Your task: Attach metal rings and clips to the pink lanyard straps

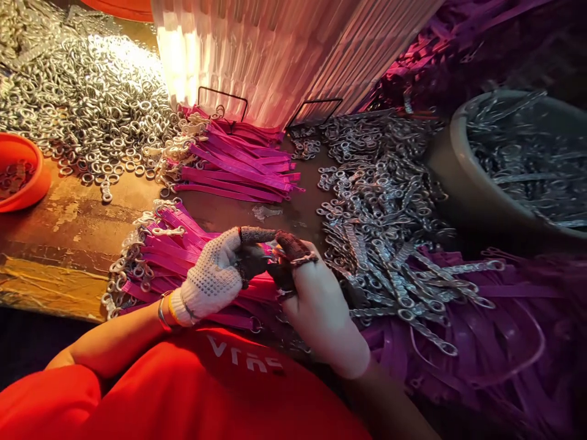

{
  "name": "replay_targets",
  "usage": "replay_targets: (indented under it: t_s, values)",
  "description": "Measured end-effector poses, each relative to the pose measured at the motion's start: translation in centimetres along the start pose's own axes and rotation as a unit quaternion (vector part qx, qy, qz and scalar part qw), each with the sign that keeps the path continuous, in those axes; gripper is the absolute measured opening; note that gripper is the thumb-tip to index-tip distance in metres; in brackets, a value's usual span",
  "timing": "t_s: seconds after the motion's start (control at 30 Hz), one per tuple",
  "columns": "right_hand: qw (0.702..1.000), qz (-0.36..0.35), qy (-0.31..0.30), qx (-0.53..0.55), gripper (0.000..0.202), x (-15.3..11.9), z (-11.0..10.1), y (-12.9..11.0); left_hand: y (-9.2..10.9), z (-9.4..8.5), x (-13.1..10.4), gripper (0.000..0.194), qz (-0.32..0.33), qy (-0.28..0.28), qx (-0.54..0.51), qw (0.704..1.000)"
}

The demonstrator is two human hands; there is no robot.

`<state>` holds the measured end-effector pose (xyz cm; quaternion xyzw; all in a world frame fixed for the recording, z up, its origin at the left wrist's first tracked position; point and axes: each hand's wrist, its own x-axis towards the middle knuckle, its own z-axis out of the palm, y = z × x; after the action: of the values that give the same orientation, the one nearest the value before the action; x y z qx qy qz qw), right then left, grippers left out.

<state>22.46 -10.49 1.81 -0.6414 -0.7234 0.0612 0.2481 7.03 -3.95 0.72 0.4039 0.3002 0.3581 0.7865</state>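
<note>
My left hand [217,278] wears a white dotted knit glove with dark fingertips, and its fingers are pinched in front of my chest. My right hand [321,308], in a white glove with dark finger ends, meets it fingertip to fingertip. Something small may be between them, but the fingers hide what it is. Magenta straps [160,260] with silver metal pieces at their left ends lie under and beside my left hand. A second bundle of magenta straps [238,162] lies farther back. Right of my right hand is a heap of silver links with ringed ends [389,244].
Loose metal rings [105,104] cover the back left of the worn table [77,232]. An orange bowl [39,183] stands at the left edge. Ribbed translucent sheeting [275,61] rises at the back. A large bucket [463,153] of metal links and purple straps [481,342] occupy the right.
</note>
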Motion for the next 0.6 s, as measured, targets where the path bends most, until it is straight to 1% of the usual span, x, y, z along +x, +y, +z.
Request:
replay_targets:
  t_s: [0.03,0.1,0.2,0.27,0.33,0.4,0.43,0.5,0.57,0.6]
  values:
    - [1.0,-0.004,-0.004,-0.019,0.058,-0.1,0.1,0.0,0.0,0.0,0.0,0.039,-0.005,-0.008,-0.011,1.0]
    - [0.999,-0.014,-0.012,-0.05,0.047,-0.3,0.4,0.1,0.2,0.1,0.0,0.042,-0.016,-0.031,-0.022,0.999]
    - [0.998,-0.013,0.009,-0.068,0.026,-0.5,0.8,0.4,0.9,0.2,0.2,0.041,-0.027,-0.051,0.03,0.998]
    - [0.999,-0.008,0.031,-0.035,0.024,-0.3,1.1,0.7,1.3,0.3,0.6,0.039,-0.041,-0.048,0.07,0.996]
    - [0.999,-0.006,0.045,0.01,0.025,0.0,1.2,1.0,1.7,0.4,1.2,0.041,-0.054,-0.037,0.086,0.994]
    - [0.998,-0.012,0.05,0.023,0.019,0.4,1.1,1.1,2.0,0.6,1.8,0.041,-0.053,-0.021,0.103,0.993]
    - [0.999,-0.015,0.05,0.007,0.015,0.6,1.0,1.0,2.1,0.8,2.2,0.039,-0.051,-0.015,0.115,0.992]
    - [0.996,-0.022,0.05,-0.065,0.007,0.8,0.8,0.8,2.3,1.4,2.7,0.033,-0.063,-0.01,0.133,0.989]
    - [0.988,-0.015,0.051,-0.144,0.006,0.8,0.7,0.6,2.6,2.3,3.2,0.027,-0.086,-0.005,0.128,0.988]
    - [0.985,-0.003,0.049,-0.167,0.006,0.7,0.7,0.6,2.7,2.7,3.6,0.025,-0.095,0.0,0.126,0.987]
